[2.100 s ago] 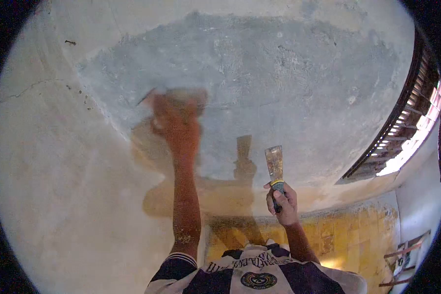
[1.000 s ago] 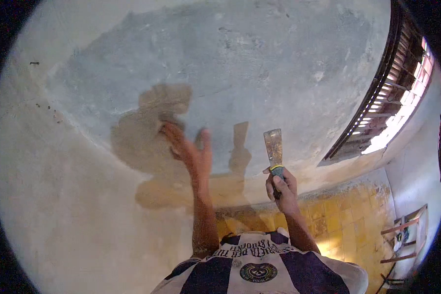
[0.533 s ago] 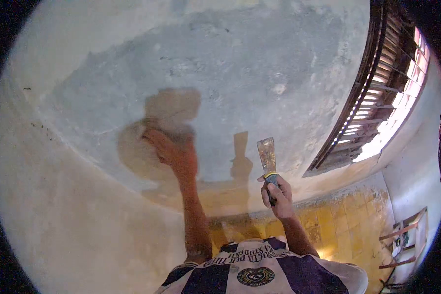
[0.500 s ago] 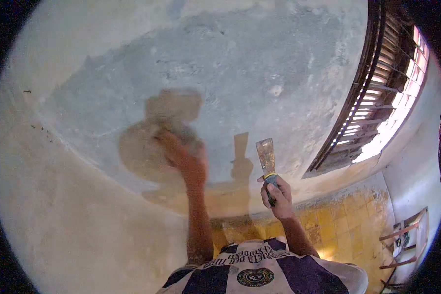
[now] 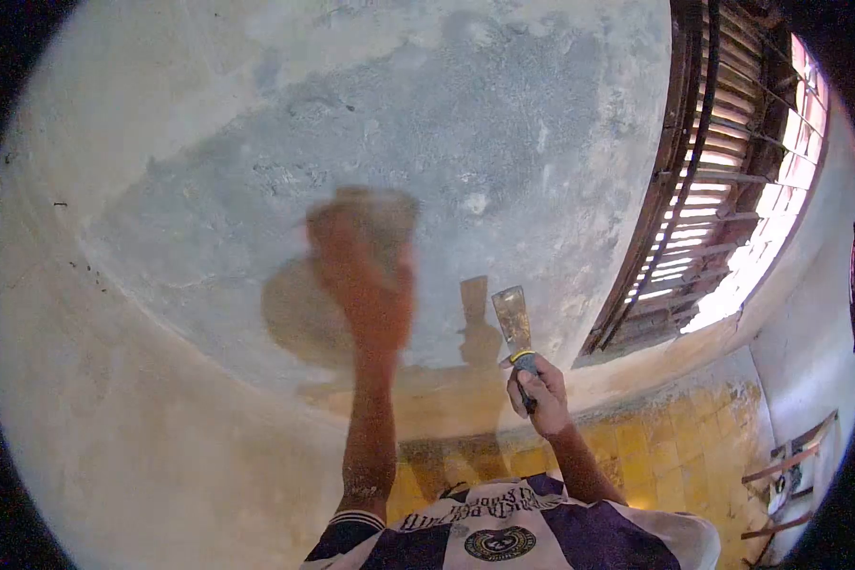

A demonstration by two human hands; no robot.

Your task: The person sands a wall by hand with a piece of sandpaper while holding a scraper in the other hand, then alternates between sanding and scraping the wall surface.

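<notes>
My left hand [image 5: 366, 285] is raised against the grey patch [image 5: 427, 123] on the wall, in the left middle of the view. Motion smears its fingers, so whether they hold something cannot be made out. Further right, my right hand [image 5: 539, 391] is closed round the handle of a putty knife [image 5: 513, 321]. The knife's broad, stained metal blade points up, and its dark handle has a yellow band. Beside the blade, a shadow of the knife and hand falls on the wall.
A slatted, barred window [image 5: 703, 209] lets in bright light at the upper right. Yellow tiles [image 5: 636, 446] lie low on the right. A wooden frame [image 5: 788, 465] stands at the lower right edge. Paler plaster [image 5: 180, 418] borders the grey patch.
My left hand has moved up and slightly right over the grey patch. The view has shifted, with the window now further left. My right hand still grips the putty knife.
</notes>
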